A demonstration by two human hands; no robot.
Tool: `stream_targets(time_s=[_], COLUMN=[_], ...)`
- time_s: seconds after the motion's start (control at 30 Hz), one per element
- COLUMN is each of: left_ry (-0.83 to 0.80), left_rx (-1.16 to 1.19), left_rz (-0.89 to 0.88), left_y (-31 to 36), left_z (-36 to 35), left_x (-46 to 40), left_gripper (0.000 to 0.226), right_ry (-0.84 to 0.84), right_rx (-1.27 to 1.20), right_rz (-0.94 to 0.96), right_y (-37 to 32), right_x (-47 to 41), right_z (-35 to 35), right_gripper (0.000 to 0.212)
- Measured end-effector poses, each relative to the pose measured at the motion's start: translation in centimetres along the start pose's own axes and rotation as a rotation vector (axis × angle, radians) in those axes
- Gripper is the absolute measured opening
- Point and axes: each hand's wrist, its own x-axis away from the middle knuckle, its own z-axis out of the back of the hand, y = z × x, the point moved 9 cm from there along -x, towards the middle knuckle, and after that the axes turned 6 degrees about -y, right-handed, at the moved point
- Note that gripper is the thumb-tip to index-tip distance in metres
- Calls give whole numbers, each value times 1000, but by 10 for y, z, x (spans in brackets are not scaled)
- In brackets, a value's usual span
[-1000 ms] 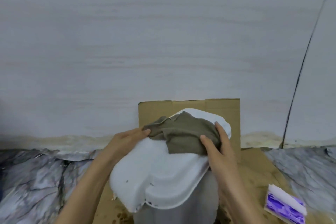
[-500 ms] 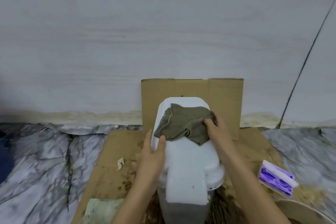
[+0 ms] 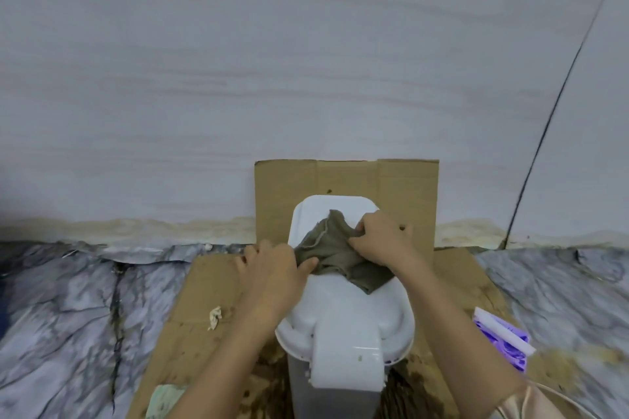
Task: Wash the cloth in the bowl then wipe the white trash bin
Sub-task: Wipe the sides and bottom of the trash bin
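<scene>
Head view looked down on the white trash bin [image 3: 347, 316], which stood upright on stained cardboard [image 3: 211, 286] laid over the marble-patterned floor [image 3: 68, 309]. Its lid ran lengthwise from the near edge away toward the wall [image 3: 306, 61], the far end close to an upright cardboard sheet [image 3: 401, 187] leaning on that wall. The olive cloth [image 3: 335, 253] lay bunched across the far half of the lid, its long axis slanting from far left to near right, one corner hanging toward the lid's right edge. The right hand [image 3: 381, 241] grasped the cloth's far-right part with curled fingers. The left hand [image 3: 272, 265] rested on the lid's left edge, its thumb pressing on the cloth's left end; whether its fingers curled round the rim could not be told. A crumpled scrap [image 3: 215, 316] lay on the cardboard left of the bin, a purple-and-white pack [image 3: 503, 338] to the right. Open floor spread on both sides.
</scene>
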Motion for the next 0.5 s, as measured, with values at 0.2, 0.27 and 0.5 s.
stream_targets(time_s=[0.2, 0.27, 0.5], left_ry=[-169, -291, -4], left_rx=[800, 1232, 1366], left_rz=[-114, -118, -237], left_y=[9, 23, 44], left_z=[12, 20, 97], left_x=[-2, 1, -20], left_gripper=[10, 20, 25], right_ry=[-107, -138, -18], right_rx=[-436, -708, -1261], right_rz=[-23, 9, 270], right_y=[9, 13, -5], right_x=[23, 29, 49], right_z=[21, 29, 96], right_gripper=[17, 21, 45])
